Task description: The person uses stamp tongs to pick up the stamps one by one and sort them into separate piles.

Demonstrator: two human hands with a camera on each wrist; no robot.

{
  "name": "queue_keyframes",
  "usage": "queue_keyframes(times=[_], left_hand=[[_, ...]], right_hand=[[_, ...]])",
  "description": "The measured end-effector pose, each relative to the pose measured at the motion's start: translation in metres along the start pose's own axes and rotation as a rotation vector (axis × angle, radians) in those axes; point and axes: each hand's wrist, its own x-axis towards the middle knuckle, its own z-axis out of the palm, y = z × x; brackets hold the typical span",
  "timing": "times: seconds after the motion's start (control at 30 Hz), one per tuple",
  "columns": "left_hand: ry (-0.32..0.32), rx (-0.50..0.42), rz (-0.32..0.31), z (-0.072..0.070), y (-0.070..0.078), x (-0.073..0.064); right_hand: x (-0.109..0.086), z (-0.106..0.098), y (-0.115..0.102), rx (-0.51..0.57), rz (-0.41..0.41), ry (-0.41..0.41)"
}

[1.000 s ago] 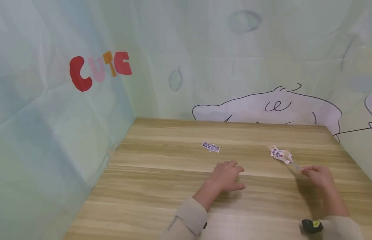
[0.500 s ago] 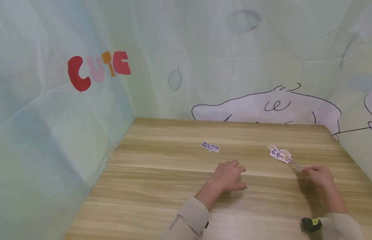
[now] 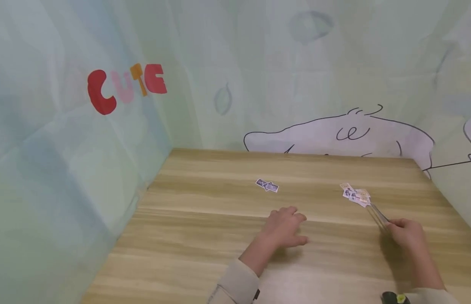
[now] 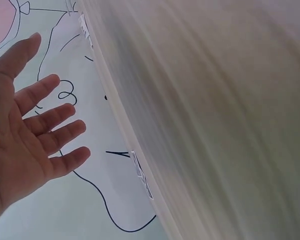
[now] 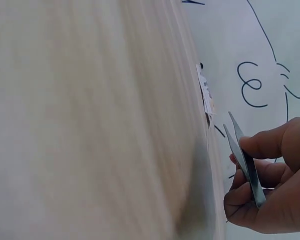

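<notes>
A pair of metal tweezers [image 5: 245, 162] is pinched between the thumb and fingers of my right hand [image 3: 408, 236], its two tips apart with nothing between them in the right wrist view. In the head view the tips point at the near edge of a spread of small printed cards [image 3: 357, 196], light with coloured pictures, on the right of the table. My left hand [image 3: 284, 228] is held over the middle of the table, fingers spread and holding nothing. Beyond its fingertips lies a small group of dark-backed, white-bordered cards [image 3: 267, 185], overlapping one another.
The wood-grain table [image 3: 205, 236] reaches back to a pale cloth backdrop [image 3: 258, 63] with a drawn cartoon figure. On the left another cloth wall [image 3: 87, 169], lettered CUTE, runs along the table's edge.
My right hand has drawn back slightly toward me with the tweezers, whose arms now show spread apart. The left hand has shifted slightly; both card groups lie as before.
</notes>
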Motion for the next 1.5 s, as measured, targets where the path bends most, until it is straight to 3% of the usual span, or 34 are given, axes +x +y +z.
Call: queue_keyframes(times=[0.17,0.33,0.53,0.7,1.03,1.27,1.5], left_hand=[[0.004,0.005,-0.010,-0.004,-0.005,-0.009],[0.016,-0.017,-0.028,-0.008,-0.010,-0.020],[0.051,-0.042,-0.057,-0.010,-0.020,-0.038],[0.080,-0.074,-0.078,-0.012,-0.028,-0.049],[0.098,-0.029,-0.141,-0.013,-0.048,-0.062],[0.103,-0.046,-0.181,-0.012,-0.063,-0.078],[0.148,-0.079,-0.203,-0.015,-0.075,-0.087]], right_hand=[[-0.009,0.009,-0.005,0.018,-0.015,0.030],[-0.017,0.021,-0.008,0.055,-0.042,0.138],[-0.024,0.034,-0.007,0.113,-0.002,0.217],[-0.027,0.040,-0.002,0.102,0.017,0.270],[-0.029,0.049,0.005,0.025,-0.061,0.274],[-0.032,0.058,0.010,0.004,-0.052,0.290],[-0.031,0.056,0.000,0.012,-0.027,0.266]])
